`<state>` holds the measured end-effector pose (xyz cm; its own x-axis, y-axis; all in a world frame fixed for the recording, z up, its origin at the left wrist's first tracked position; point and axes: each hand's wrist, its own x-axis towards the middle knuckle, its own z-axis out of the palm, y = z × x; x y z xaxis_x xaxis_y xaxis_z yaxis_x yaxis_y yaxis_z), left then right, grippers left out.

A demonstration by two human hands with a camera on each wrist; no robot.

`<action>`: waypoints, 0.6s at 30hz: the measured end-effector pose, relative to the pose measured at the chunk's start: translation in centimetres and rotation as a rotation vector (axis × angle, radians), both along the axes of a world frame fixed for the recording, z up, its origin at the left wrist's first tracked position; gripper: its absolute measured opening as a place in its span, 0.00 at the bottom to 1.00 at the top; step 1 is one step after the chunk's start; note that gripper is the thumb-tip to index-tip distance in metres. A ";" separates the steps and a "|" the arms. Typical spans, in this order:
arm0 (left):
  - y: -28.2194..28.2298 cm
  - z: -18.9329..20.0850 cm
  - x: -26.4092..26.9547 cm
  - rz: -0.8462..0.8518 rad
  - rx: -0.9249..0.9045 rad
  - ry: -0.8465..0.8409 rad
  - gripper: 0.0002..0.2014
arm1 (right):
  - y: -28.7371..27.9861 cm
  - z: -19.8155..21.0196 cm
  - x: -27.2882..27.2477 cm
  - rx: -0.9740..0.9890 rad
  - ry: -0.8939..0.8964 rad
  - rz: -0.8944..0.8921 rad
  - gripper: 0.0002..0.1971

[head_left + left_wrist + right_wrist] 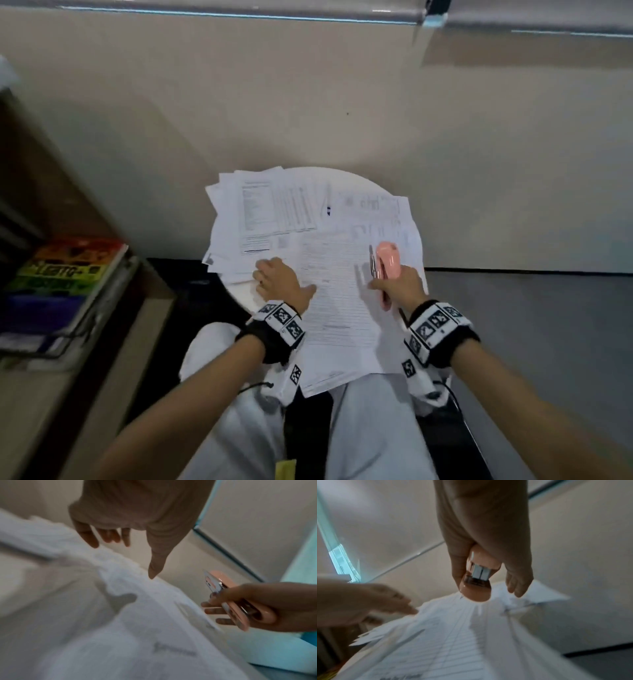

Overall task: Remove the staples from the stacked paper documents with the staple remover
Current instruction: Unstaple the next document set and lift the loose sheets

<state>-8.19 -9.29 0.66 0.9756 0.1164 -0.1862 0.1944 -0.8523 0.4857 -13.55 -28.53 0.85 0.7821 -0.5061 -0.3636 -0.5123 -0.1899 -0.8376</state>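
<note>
White printed papers lie spread over a small round white table, the nearest sheets hanging over my lap. My right hand grips a pink staple remover with a metal blade, held just above the right side of the papers. The same pink staple remover fills my right hand in the right wrist view, and the staple remover shows at the right in the left wrist view. My left hand hovers over the papers' left part, its fingers loosely spread and holding nothing.
A pen lies on the far papers. A shelf unit stands at the left with a rainbow-coloured book on a stack. A beige wall rises right behind the table. Grey floor lies to the right.
</note>
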 end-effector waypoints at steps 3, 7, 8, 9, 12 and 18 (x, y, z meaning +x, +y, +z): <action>1.6 -3.0 -1.9 0.063 -0.022 0.072 0.43 | 1.5 -1.4 2.7 -0.042 0.053 -0.030 0.16; 1.6 -3.8 -2.1 0.045 -0.104 0.030 0.39 | 2.2 -2.9 3.9 -0.109 0.048 -0.157 0.34; 1.7 -3.8 -2.0 0.048 -0.124 0.028 0.39 | 2.2 -3.3 3.8 -0.155 0.039 -0.149 0.38; 1.8 -3.8 -1.9 0.058 -0.142 0.028 0.40 | 2.2 -3.6 3.6 -0.209 0.018 -0.133 0.38; 2.3 -3.8 -1.5 0.063 -0.155 0.022 0.41 | 2.4 -2.7 2.5 -0.253 -0.104 -0.104 0.28; 2.4 -3.9 -1.0 0.003 -0.166 0.022 0.47 | 0.5 -2.0 1.7 -0.202 -0.158 -0.180 0.10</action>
